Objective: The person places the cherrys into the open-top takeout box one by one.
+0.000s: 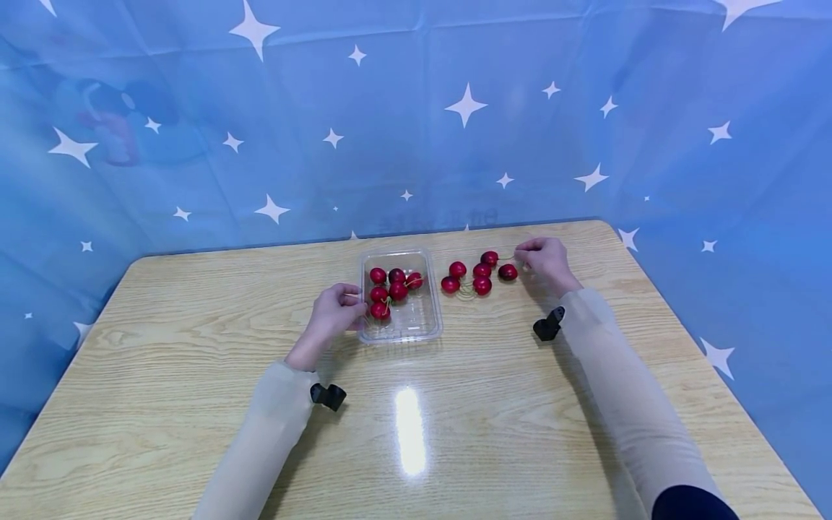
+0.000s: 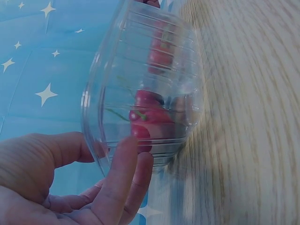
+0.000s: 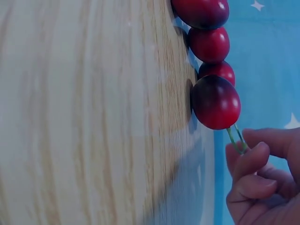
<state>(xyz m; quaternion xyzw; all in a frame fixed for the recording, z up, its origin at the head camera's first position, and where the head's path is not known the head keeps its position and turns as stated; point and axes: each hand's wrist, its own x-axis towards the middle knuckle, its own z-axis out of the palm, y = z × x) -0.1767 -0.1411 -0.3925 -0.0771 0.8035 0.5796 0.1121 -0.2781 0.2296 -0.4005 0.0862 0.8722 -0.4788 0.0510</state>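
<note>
In the head view, a clear plastic container (image 1: pixel 416 328) holds several red cherries (image 1: pixel 399 291), some with green stems. My left hand (image 1: pixel 336 312) grips the container's left side. The left wrist view shows the thumb at the rim and fingers against the outside of the wall. Right of the container lie several loose cherries (image 1: pixel 482 286) on the table. My right hand (image 1: pixel 547 261) is at the right end of this group. In the right wrist view it pinches green stems (image 3: pixel 233 139) just beyond a dark red cherry (image 3: pixel 216 103).
The wooden table (image 1: pixel 214 375) carries the container and the cherries near its far edge. Behind it hangs a blue cloth (image 1: pixel 403 130) with white stars. A bright light reflection lies on the tabletop in front of the container.
</note>
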